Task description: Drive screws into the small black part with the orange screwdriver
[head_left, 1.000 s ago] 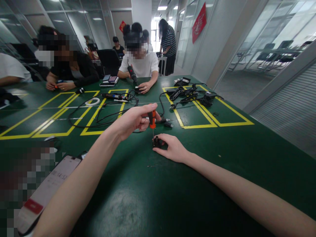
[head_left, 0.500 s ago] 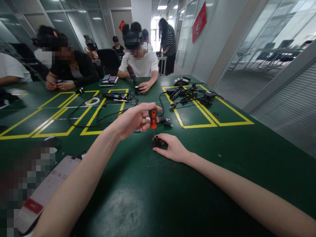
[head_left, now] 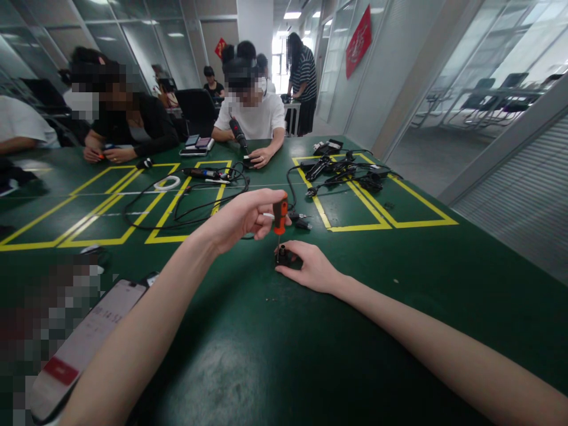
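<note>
One screwdriver has tipped slightly rightward in the left fingers

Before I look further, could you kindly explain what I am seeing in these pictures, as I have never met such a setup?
No robot here: one camera, worn on the person's head, looks forward and down at two bare hands. The left hand holds an orange-and-black screwdriver, its shaft pointing down at a small black part, which the right hand holds on the dark green table. Also on it lie tangled black cables, a flat white ring and, lower left, a smartphone.
</note>
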The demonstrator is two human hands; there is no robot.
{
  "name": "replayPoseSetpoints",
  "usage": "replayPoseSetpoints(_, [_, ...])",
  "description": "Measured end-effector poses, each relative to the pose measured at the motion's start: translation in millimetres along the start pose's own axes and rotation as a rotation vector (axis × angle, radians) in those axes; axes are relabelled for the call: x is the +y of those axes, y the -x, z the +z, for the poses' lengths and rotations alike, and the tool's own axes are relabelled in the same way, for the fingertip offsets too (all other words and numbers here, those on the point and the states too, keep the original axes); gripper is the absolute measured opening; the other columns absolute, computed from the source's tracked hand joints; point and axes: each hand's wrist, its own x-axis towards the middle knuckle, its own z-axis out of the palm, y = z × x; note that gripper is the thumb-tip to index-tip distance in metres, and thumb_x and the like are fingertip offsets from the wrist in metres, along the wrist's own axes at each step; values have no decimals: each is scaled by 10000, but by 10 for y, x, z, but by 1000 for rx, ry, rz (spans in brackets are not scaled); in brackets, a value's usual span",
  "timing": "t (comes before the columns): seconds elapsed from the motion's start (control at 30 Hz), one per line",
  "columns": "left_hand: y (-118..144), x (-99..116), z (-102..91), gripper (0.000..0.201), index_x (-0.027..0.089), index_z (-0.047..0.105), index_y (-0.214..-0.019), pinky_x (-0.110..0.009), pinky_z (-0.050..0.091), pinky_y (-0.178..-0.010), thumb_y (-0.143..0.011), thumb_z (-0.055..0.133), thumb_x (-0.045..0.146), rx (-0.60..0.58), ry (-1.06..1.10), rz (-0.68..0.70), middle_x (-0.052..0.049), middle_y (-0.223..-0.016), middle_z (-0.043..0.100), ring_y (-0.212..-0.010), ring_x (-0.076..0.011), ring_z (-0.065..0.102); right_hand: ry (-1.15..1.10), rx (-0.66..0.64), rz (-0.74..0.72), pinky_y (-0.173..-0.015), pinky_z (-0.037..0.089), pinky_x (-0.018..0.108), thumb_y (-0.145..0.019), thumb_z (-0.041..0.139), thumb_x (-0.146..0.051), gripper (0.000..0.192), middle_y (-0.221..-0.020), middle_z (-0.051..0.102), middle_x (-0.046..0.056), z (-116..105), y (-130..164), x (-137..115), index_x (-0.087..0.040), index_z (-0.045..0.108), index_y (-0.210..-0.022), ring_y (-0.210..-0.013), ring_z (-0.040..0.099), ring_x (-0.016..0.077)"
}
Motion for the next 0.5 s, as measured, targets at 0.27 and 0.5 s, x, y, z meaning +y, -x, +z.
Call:
replayPoseSetpoints(0.27, [11, 7, -2, 580, 131, 687, -851, -216, 397, -463, -731, 803, 686, -35, -47, -42, -15, -679, 622, -495, -89, 504, -4, -9, 5, -864, 628, 411, -907, 765, -311, 294, -1119, 777, 133, -9, -4, -2, -174, 686, -1154, -969, 756, 271])
replayPoseSetpoints(0.5, [-14, -3, -36, 555, 138, 636, -855, -236, 460, -489, -810, 722, 685, -80, -6, -55, -88, -801, 746, -485, -114, 588, -2, -13, 11, -878, 620, 399, -911, 767, -319, 287, -1111, 777, 120, -4, 6, 9, -185, 689, -1153, -960, 754, 257])
